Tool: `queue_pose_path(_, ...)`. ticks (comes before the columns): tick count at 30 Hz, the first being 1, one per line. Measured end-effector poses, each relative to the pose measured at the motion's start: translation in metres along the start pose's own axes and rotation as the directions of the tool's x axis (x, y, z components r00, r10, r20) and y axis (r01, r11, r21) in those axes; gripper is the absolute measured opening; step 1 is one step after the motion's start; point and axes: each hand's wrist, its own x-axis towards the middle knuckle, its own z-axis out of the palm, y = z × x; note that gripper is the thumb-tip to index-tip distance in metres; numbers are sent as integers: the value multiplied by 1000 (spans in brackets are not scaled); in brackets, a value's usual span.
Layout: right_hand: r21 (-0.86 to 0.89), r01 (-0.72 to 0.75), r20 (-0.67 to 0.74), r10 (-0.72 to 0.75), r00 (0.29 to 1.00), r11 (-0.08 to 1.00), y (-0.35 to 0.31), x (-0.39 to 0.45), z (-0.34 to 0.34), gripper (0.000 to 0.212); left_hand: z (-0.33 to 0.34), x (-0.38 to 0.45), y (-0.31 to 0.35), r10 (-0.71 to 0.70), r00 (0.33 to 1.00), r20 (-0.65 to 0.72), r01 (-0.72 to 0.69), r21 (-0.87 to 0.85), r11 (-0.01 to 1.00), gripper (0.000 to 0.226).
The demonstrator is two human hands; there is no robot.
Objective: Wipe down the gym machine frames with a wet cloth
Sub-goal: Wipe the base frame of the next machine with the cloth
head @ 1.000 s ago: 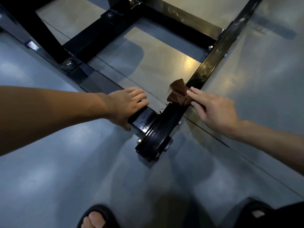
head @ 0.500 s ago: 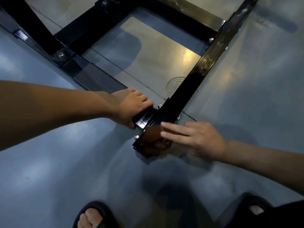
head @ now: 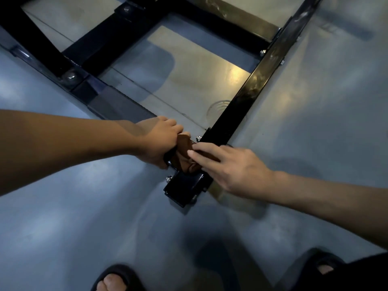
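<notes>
While left hand (head: 161,141) grips frame (head: 247,97) corner, right hand (head: 228,166), fingers (head: 201,153) flat, presses cloth (head: 185,156) there; rail's long axis runs away toward floor's far-right edge.

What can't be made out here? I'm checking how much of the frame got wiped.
- Head view: the bar under the brown cloth is covered by it and the right hand.
- The left hand hides its own grip.
- The black frame is cut off at the top edge.
- Wetness: unreadable.
</notes>
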Motion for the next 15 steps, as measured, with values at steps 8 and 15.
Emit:
queue_pose_path(8, -178, -525, -168, 500, 850, 833, 144, 16, -33, 43, 4, -2, 0, 4, 996, -84, -6, -23, 1000, 91)
queue_pose_path(15, 29, -460, -105, 460, 882, 888, 76, 11, -17, 44, 1, 1, -1, 22, 998, -61, -22, -11, 1000, 87)
